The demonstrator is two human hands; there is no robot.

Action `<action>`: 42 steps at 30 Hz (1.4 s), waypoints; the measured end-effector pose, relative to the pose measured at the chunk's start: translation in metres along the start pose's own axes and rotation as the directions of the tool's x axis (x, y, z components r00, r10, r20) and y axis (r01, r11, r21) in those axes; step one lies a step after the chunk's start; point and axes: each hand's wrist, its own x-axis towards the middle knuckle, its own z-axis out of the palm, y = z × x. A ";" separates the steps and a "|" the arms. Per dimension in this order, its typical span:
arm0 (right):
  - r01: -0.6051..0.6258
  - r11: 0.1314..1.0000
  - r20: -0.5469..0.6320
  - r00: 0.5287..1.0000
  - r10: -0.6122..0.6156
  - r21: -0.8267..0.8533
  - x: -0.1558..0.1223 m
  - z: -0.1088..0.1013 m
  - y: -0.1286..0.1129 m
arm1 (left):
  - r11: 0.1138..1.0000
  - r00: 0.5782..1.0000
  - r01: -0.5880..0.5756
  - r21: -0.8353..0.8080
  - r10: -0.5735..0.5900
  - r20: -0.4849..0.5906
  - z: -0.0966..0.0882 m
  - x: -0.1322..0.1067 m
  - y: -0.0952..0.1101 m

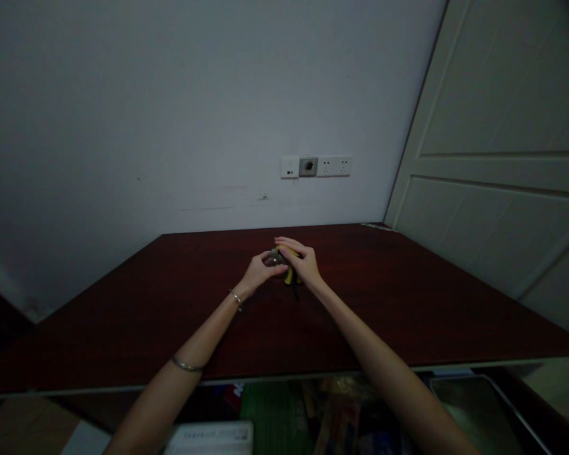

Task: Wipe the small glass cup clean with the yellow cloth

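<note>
Near the middle of the dark red table [208,328], both hands meet around small things. My left hand [260,272], wearing a bracelet at the wrist, is closed around a clear, rounded, glass-like object [275,258]; its exact kind is hard to make out. My right hand [302,260] curves over from the right, with its fingers closed around a yellow-and-black thing [289,275] against the clear object. The yellow-and-black thing has curved yellow parts pointing down and a thin dark end below them. The right fingers hide much of it, and the dim light blurs its shape.
Behind the table rises a white wall with a row of sockets [334,166]. A pale panelled door [497,158] stands at the right. Below the table's front edge lie a white box [211,439], a green item [275,417] and a pale tray-like container [483,411].
</note>
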 end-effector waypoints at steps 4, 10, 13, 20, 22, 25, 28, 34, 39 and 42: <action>0.110 0.994 0.073 0.992 -0.107 -0.030 -0.004 -0.001 -0.010 | 0.987 0.996 0.081 -0.136 -0.075 0.049 0.000 -0.004 0.002; 0.099 0.995 0.033 0.995 -0.099 0.000 -0.002 -0.002 -0.011 | 0.992 1.000 -0.010 -0.123 0.010 -0.006 0.001 -0.002 0.003; 0.013 1.000 -0.023 1.000 -0.013 0.009 0.001 -0.002 -0.004 | 0.997 0.998 -0.066 -0.044 0.065 -0.010 0.001 -0.001 0.006; -0.010 0.998 0.018 1.000 0.011 -0.063 0.002 -0.004 0.002 | 0.954 0.990 -0.139 0.264 0.132 0.046 -0.003 0.001 -0.003; 0.088 0.988 0.098 0.992 -0.077 -0.123 0.000 -0.004 -0.001 | 0.922 0.986 -0.158 0.353 0.163 0.015 -0.006 0.004 -0.008; 0.268 0.930 0.277 0.941 -0.196 -0.250 -0.004 -0.004 -0.003 | 0.888 0.984 -0.155 0.433 0.178 -0.013 -0.010 0.008 -0.014; 0.354 0.874 0.362 0.904 -0.228 -0.333 -0.006 -0.003 -0.002 | 0.873 0.981 -0.165 0.460 0.193 -0.014 -0.011 0.009 -0.014; 0.087 0.971 0.093 0.993 -0.067 -0.221 0.000 -0.002 0.003 | 0.848 0.977 -0.197 0.492 0.213 0.023 -0.005 -0.001 -0.007; -0.142 0.989 0.119 0.982 0.145 -0.034 0.009 -0.011 0.012 | 0.903 0.984 -0.169 0.394 0.176 0.020 -0.002 -0.001 -0.006; -0.168 0.985 0.200 0.967 0.159 0.030 0.011 -0.018 0.011 | 0.964 0.992 -0.121 0.235 0.124 0.000 -0.002 0.001 -0.002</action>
